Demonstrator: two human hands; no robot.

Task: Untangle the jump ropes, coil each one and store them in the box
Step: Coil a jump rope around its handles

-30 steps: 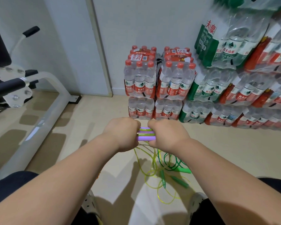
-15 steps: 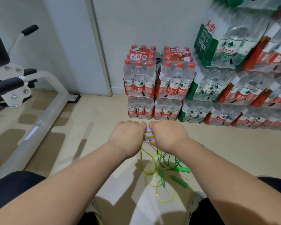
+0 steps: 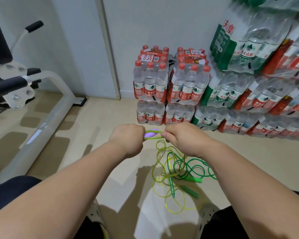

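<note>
The left hand [image 3: 128, 138], arm stretched forward, is fisted round one end of the purple handles [image 3: 151, 134], its fingers curled under and hidden. Loops of the yellow rope [image 3: 153, 138] lie across the handles. The cord looks thin, light, springy and slick, so the stiff handles seem the surest hold. The right hand [image 3: 185, 138], arm likewise extended, pinches those loops between thumb and curled fingers. Below it, near the feet, the slack lies tangled with the green rope [image 3: 192, 179] on the floor. No box shows.
</note>
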